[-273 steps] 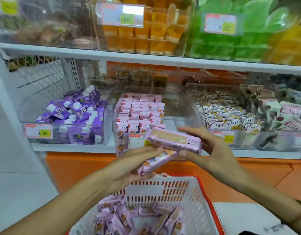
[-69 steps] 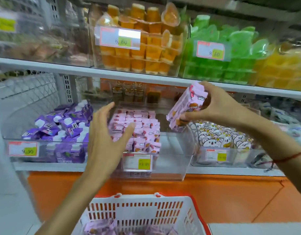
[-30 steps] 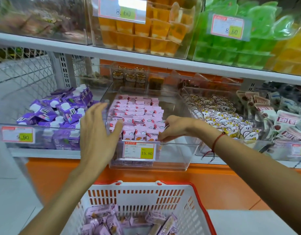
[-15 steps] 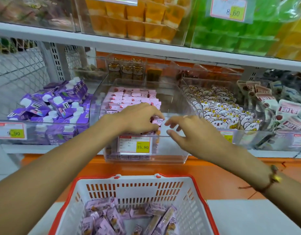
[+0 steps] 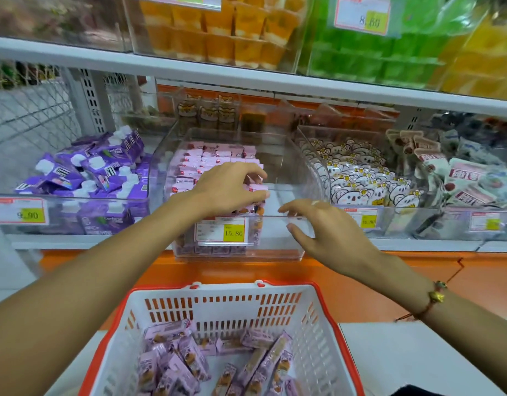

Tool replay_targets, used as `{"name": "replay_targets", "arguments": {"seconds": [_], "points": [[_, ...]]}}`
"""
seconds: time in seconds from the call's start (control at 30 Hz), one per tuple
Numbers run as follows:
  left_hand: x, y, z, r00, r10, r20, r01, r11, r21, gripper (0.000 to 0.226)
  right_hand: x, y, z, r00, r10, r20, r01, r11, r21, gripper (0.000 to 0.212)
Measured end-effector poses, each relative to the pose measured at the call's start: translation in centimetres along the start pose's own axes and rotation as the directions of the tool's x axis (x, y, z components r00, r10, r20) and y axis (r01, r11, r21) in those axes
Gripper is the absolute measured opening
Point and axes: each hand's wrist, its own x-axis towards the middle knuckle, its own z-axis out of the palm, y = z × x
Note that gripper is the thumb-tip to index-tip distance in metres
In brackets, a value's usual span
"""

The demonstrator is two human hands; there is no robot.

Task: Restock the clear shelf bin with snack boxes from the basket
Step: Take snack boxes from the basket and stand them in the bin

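Note:
The clear shelf bin sits on the middle shelf, its left part filled with rows of pink snack boxes. My left hand rests on the front rows of boxes inside the bin, fingers curled over them. My right hand hovers at the bin's front right edge, fingers spread, holding nothing. Below, a white basket with a red rim holds several loose pink snack boxes.
Purple pouches fill the bin to the left. White koala packets fill the bin to the right. Orange and green jelly cups stand on the shelf above. A yellow price tag hangs on the bin's front.
My right hand has drawn back from the boxes toward the bin's front right edge. My left hand stays on the front rows. The view has tilted slightly down.

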Motion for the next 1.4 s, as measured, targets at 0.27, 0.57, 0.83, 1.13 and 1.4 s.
{"name": "replay_targets", "arguments": {"seconds": [0.27, 0.57, 0.83, 1.13, 1.4], "points": [[-10.3, 1.0, 2.6, 0.688, 0.218, -0.692, -0.300, 0.954, 0.003, 0.014, -3.7, -1.1, 2.4, 0.936, -0.310, 0.165, 0.333, 0.932, -0.140, 0.022], [-21.3, -9.7, 24.0, 0.674, -0.408, 0.616, 0.554, 0.830, -0.057, 0.033, -12.3, 1.0, 23.7, 0.497, 0.217, 0.840, -0.149, 0.975, -0.163, 0.042], [-24.1, -11.3, 30.7, 0.589, -0.592, 0.551, 0.742, 0.666, -0.079, 0.036, -18.0, -3.3, 31.6, 0.676, 0.086, 0.732, -0.281, 0.948, 0.148, 0.048], [-25.7, -12.7, 32.3, 0.615, -0.612, 0.498, 0.691, 0.722, 0.035, 0.029, -18.5, -4.3, 35.1, 0.678, 0.274, 0.682, -0.480, 0.868, 0.129, 0.078], [-25.2, -14.1, 30.5, 0.512, -0.667, 0.542, 0.752, 0.653, 0.094, 0.047, -17.7, -3.8, 34.5, 0.677, 0.076, 0.732, -0.249, 0.960, 0.131, 0.070]]}}
